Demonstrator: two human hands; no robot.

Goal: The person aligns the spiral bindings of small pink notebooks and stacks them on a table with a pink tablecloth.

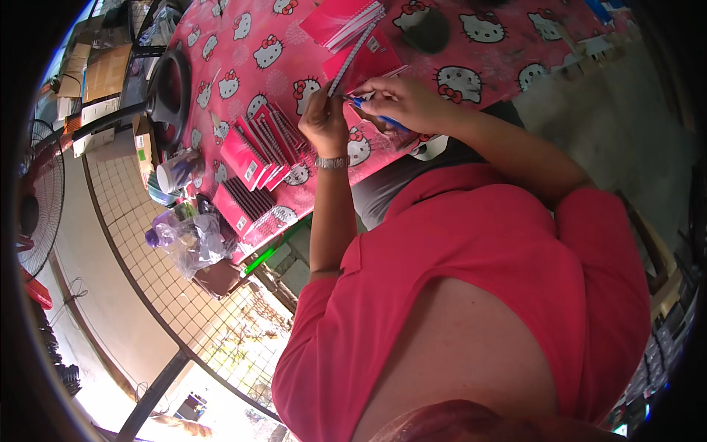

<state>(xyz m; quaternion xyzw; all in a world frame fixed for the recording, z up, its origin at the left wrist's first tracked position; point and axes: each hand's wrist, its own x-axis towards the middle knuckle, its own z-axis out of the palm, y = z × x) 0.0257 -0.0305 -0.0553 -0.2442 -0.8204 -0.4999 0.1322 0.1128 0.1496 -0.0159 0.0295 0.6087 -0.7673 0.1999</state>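
My left hand [324,124], with a metal watch on its wrist, grips the spiral-bound edge of a notebook [352,60] that stands nearly edge-on over the table. In my right hand [412,103] is a pair of blue-handled pliers [381,113]. Their tip meets the near end of the spiral, beside my left fingers; whether the jaws bite on the wire is too small to tell. Just beyond lies a pink notebook [379,55], and farther back a small stack of pink notebooks [340,22].
Left of my hands, rows of pink spiral notebooks [254,151] lean together on the pink cat-print tablecloth [221,55]. A dark round object [427,33] sits at the far right. Plastic bags [195,243] and a white-lidded container [169,177] crowd the left edge, near a fan [40,199].
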